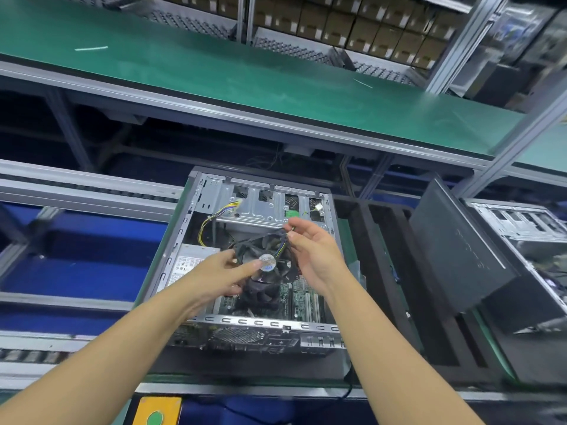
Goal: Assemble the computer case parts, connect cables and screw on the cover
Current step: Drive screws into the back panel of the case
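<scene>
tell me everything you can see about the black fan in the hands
The black fan looks plastic: curved blades in a frame, with a round silver and blue sticker on its hub. It is held tilted, face toward the camera, above the open computer case. The left hand grips its left side, one fingertip by the sticker. Thin coloured wires run from it up to the right hand, which pinches them.

The fan (283,271) hides much of the motherboard (303,299); its label (266,259) is unreadably blurred.
</scene>
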### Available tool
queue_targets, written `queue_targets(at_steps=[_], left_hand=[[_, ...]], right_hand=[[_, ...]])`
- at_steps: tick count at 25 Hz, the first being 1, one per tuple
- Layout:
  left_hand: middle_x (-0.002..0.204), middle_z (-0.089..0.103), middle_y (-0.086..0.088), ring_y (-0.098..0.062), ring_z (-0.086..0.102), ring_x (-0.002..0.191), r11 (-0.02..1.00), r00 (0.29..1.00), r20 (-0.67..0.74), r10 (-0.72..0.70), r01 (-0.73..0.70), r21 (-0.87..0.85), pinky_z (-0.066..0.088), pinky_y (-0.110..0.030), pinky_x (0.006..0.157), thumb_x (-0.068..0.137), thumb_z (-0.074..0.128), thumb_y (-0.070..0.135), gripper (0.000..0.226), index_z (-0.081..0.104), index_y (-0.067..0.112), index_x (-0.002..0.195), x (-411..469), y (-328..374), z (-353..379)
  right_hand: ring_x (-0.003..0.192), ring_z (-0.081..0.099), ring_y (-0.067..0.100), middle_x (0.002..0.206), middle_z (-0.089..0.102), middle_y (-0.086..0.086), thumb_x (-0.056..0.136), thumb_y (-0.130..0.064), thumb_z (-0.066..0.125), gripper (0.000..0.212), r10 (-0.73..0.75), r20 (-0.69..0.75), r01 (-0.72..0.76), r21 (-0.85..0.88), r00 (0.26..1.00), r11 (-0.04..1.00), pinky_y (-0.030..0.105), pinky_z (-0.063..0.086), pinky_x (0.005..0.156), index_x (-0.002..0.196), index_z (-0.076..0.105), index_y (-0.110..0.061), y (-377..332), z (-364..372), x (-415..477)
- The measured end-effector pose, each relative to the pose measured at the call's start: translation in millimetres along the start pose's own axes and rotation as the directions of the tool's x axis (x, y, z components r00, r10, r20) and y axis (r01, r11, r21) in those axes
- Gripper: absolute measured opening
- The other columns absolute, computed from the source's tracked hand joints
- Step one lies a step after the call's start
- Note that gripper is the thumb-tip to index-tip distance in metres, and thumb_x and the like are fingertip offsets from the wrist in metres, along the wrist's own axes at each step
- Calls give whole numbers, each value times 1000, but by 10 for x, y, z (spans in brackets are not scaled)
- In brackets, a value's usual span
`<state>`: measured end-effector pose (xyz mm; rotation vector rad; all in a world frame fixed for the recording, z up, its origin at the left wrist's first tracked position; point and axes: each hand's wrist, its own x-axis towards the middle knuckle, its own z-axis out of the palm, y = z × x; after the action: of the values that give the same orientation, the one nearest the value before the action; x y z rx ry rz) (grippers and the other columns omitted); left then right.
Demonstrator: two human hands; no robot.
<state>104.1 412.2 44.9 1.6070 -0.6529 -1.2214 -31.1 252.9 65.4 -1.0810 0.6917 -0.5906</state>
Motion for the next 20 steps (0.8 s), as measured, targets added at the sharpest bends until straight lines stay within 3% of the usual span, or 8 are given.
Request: queue_targets(at_steps=[3, 6, 8, 10, 13, 16, 17, 20], left_hand=[[99, 76, 7, -19, 73, 92, 994, 992, -65, 107, -106, 15, 58, -40, 89, 92, 66, 32, 30, 57, 45, 118, 18, -18, -36], [97, 75, 10, -8, 71, 92, 949, 969, -93, 229, -201, 243, 54, -42, 95, 89, 72, 28, 28, 64, 45, 109, 67, -63, -74], [97, 73, 17, -3, 70, 88, 901, 976, 4, 219, -204, 382, 53, -38, 94, 80, 77, 43, 24, 68, 44, 103, 92, -74, -101], [86, 72, 21, -2, 68, 78, 868, 982, 98, 162, -189, 459, 53, -31, 83, 72, 66, 72, 39, 72, 39, 93, 97, -37, -69], [81, 70, 20, -5, 67, 80, 964, 992, 70, 109, -123, 236, 50, -23, 78, 68, 58, 82, 63, 71, 22, 83, 155, -1, -28], [124, 62, 10, -6, 59, 115, 988, 980, 186, 74, -97, 120, 46, -29, 102, 78, 79, 43, 60, 53, 24, 129, 228, -14, -49], [132, 60, 7, -10, 59, 119, 994, 968, 247, 37, -61, 89, 48, -31, 100, 80, 80, 33, 65, 46, 28, 136, 229, -5, -37], [117, 70, -6, -16, 69, 100, 998, 961, 275, 0, 20, -67, 56, -27, 73, 81, 76, 29, 49, 57, 20, 126, 233, 10, 12]], right_hand=[[85, 70, 13, 93, 73, 3, 94, 19, 52, 34, 18, 54, -19, 22, 998, 1000, 25, 57, 77, 107, 69, -7, 20, -94, 25], [94, 67, 16, 98, 72, 5, 92, 21, 52, 37, 4, 93, 0, -35, 996, 999, 29, 56, 84, 106, 68, -8, 123, -190, 22], [96, 67, 16, 96, 74, 2, 91, 20, 54, 39, -41, 144, 64, -158, 989, 985, 28, 55, 85, 102, 70, -13, 168, -219, 2], [96, 68, 13, 93, 74, -4, 89, 16, 57, 43, -72, 251, 155, -330, 965, 931, 26, 54, 89, 97, 72, -23, 149, -223, -2], [89, 68, 15, 85, 70, -4, 86, 15, 57, 46, -72, 427, 239, -350, 901, 906, 33, 53, 99, 86, 70, -29, 45, -180, 14], [74, 66, 18, 74, 60, 0, 83, 23, 50, 45, -125, 535, 234, -141, 836, 962, 42, 41, 115, 77, 61, -20, 6, -114, 31], [71, 64, 18, 72, 56, 0, 83, 26, 47, 47, -147, 543, 212, -58, 827, 975, 43, 39, 116, 75, 58, -19, 17, -103, 38], [70, 62, 19, 72, 55, 1, 85, 30, 42, 54, -178, 498, 144, 107, 849, 984, 44, 40, 115, 71, 54, -20, 50, -111, 44]])
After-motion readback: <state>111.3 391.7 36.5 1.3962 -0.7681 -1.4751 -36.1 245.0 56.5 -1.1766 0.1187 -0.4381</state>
